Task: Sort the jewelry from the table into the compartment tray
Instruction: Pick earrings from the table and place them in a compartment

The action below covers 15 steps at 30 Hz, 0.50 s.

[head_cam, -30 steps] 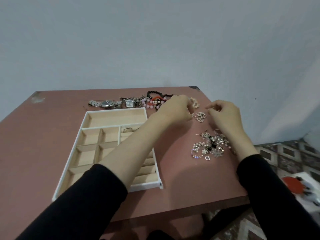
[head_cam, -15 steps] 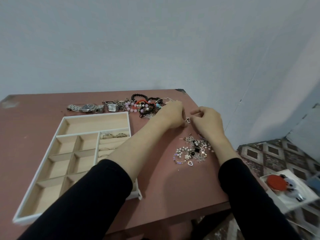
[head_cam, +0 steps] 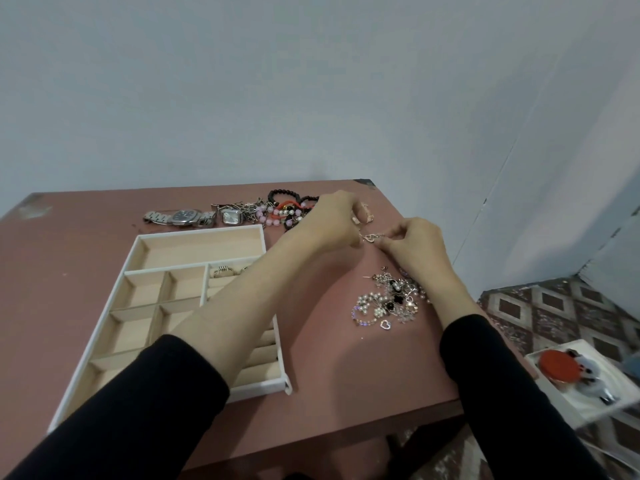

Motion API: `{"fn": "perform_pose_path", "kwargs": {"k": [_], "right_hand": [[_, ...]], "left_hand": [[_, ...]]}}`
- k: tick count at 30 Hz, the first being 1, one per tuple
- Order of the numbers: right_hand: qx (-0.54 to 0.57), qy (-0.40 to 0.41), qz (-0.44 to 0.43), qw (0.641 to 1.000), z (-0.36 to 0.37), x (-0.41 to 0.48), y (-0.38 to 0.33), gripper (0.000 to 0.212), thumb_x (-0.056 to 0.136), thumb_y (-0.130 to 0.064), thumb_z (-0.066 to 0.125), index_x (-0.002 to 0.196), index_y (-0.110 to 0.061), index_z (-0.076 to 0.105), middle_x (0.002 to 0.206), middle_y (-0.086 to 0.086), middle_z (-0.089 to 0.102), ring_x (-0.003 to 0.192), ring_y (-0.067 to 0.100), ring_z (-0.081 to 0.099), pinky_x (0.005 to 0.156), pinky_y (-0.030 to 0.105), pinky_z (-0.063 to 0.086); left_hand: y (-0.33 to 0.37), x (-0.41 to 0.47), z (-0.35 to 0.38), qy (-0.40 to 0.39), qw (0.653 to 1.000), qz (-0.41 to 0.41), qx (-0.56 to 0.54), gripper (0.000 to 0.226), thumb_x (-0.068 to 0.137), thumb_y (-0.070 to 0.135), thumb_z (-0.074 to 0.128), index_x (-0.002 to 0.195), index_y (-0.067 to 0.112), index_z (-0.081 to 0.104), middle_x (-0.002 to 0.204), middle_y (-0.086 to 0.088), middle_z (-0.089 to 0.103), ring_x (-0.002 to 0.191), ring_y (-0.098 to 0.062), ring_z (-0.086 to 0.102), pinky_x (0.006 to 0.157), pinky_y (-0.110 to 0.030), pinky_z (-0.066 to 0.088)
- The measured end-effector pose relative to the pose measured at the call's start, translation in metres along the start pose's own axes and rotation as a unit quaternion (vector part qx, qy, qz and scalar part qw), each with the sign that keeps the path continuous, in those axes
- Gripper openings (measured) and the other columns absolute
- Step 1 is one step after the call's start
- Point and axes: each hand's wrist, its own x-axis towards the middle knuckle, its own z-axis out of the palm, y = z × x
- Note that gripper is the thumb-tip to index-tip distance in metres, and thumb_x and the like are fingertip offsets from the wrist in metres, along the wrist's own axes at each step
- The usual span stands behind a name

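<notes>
Fingertips (head_cam: 387, 240) of the left hand (head_cam: 334, 220) and the right hand (head_cam: 415, 245) pinch a small silver heart-shaped jewelry piece (head_cam: 370, 236) between them, over the far right part of the reddish-brown table (head_cam: 86, 244).

Under the right wrist lies a tangled pile of pearl, black and silver jewelry (head_cam: 388, 299), partly hidden by it. Along the far edge lie a silver metal-band watch (head_cam: 183, 216), a small square-faced watch (head_cam: 231, 216) and a heap of pink, black and red beaded bracelets (head_cam: 287, 207), which the left hand partly covers. The left forearm crosses the white compartment tray with beige lining (head_cam: 138, 244) and hides its right-hand slots; a silver ring (head_cam: 223, 270) shows in one slot beside the arm. A white dish holding a round red thing (head_cam: 588, 375) sits on the patterned floor to the right.
</notes>
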Motion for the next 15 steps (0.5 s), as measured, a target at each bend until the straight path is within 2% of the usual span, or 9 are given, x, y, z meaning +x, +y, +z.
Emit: {"fn": "perform_pose_path", "kwargs": {"k": [4,8,10,12,15], "right_hand": [[0.054,0.026,-0.017,0.998,-0.001,0.001,-0.003,0.006,0.081,-0.020,0.068,0.080,-0.014,0.069,0.065,-0.006,0.054,0.063,0.008,0.050,0.055,0.016,0.034],[0.091,0.033,-0.043,0.994,-0.001,-0.005,-0.011,0.003,0.082,-0.020,0.067,0.081,-0.017,0.067,0.066,-0.008,0.055,0.061,0.001,0.048,0.052,0.005,0.035],[0.120,0.025,-0.051,0.991,0.000,-0.009,-0.016,0.003,0.081,-0.018,0.068,0.079,-0.018,0.067,0.066,-0.007,0.059,0.062,0.002,0.052,0.055,0.004,0.037],[0.160,0.007,-0.051,0.986,0.003,-0.015,-0.024,0.006,0.080,-0.018,0.069,0.075,-0.021,0.067,0.068,-0.003,0.063,0.063,0.005,0.056,0.059,0.010,0.040],[0.239,-0.042,-0.056,0.968,0.011,-0.031,-0.049,0.007,0.082,-0.012,0.067,0.078,-0.017,0.068,0.069,0.000,0.063,0.054,-0.006,0.053,0.054,0.008,0.039]], "left_hand": [[-0.003,-0.019,-0.026,0.018,1.000,0.005,-0.008,0.022,0.072,0.002,0.074,0.086,0.015,0.065,0.074,0.001,0.059,0.055,-0.004,0.050,0.056,-0.018,0.043],[-0.024,-0.056,-0.056,0.055,0.998,-0.013,-0.032,0.017,0.075,0.009,0.073,0.090,0.018,0.070,0.072,0.005,0.062,0.058,-0.004,0.054,0.062,-0.018,0.045],[-0.040,-0.080,-0.072,0.076,0.996,-0.031,-0.039,0.016,0.076,0.013,0.075,0.090,0.020,0.071,0.074,0.005,0.064,0.061,-0.006,0.055,0.065,-0.018,0.045],[-0.059,-0.107,-0.088,0.096,0.991,-0.052,-0.077,0.014,0.076,0.012,0.074,0.088,0.019,0.072,0.071,0.001,0.063,0.062,-0.010,0.055,0.066,-0.021,0.045],[-0.086,-0.140,-0.107,0.143,0.982,-0.079,-0.100,0.014,0.075,0.011,0.075,0.084,0.021,0.072,0.064,0.001,0.059,0.063,-0.011,0.051,0.062,-0.020,0.041]]}}
